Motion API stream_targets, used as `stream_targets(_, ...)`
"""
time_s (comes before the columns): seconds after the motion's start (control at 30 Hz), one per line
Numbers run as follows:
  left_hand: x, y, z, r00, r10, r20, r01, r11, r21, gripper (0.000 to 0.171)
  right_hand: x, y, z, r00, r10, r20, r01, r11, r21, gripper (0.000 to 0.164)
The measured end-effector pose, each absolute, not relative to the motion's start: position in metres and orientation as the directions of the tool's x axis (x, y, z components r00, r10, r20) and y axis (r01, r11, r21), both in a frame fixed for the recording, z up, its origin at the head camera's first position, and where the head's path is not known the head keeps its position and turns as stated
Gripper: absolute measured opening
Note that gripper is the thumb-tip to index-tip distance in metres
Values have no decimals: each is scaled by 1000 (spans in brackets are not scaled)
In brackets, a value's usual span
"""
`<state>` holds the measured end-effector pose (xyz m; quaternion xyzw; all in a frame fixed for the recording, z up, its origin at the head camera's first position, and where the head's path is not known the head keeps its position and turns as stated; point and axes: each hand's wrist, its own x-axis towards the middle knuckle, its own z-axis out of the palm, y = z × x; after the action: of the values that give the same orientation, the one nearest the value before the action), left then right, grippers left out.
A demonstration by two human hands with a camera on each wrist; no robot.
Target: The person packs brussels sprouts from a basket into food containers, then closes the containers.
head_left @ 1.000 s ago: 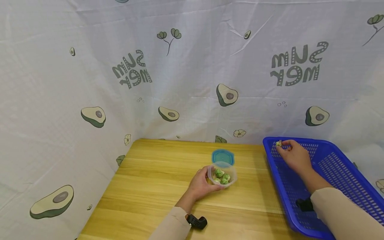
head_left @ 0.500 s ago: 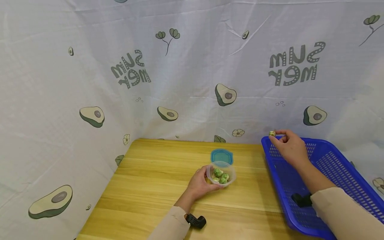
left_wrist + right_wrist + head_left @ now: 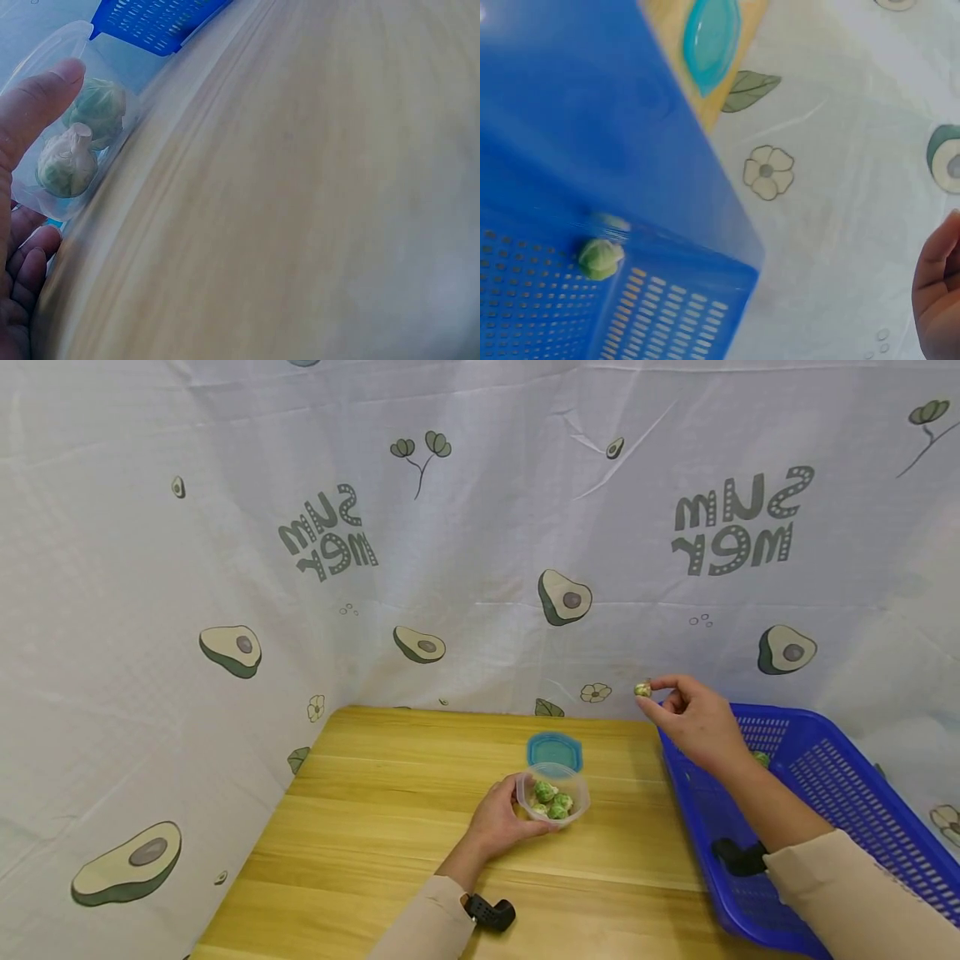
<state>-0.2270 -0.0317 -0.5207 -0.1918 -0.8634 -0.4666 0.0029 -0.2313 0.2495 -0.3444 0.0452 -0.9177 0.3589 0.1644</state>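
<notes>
My left hand [image 3: 498, 818] holds a small clear plastic container [image 3: 584, 792] on the table, thumb on the near side. Several green Brussels sprouts [image 3: 553, 802] lie inside it; the left wrist view shows two of them [image 3: 67, 161] close up through the wall. Between thumb and index finger, my right hand [image 3: 697, 720] pinches another Brussels sprout [image 3: 642, 690], raised just left of the blue basket's [image 3: 701, 835] back corner. One more sprout [image 3: 600, 259] sits at the bottom of that basket, partly behind my right wrist in the head view.
A teal lid [image 3: 555, 750] lies on the wooden table [image 3: 360, 827] right behind the container. The deep perforated basket takes up the right side. A white printed cloth [image 3: 480, 543] hangs along the back and left edges.
My right hand has moved left and slightly up with the pinched sprout, from over the basket to past its left rim. A sprout in the basket has come into sight. My left hand stays put.
</notes>
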Motion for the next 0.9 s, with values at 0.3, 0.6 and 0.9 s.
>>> stream_targets(0.3, -227, -32, -521, -924, 332, 188, 340, 492, 802, 87, -229, 231, -343, -939, -40, 341, -264, 720, -642, 43)
stream_targets(0.6, -228, -33, -521, -921, 338, 196, 349, 486, 801, 88, -233, 202, -357, -952, -138, 274, -287, 720, -632, 36)
stream_targets(0.9, -227, -33, -521, -925, 335, 179, 332, 485, 809, 83, -237, 177, -380, -951, -286, 118, -299, 753, -586, 27)
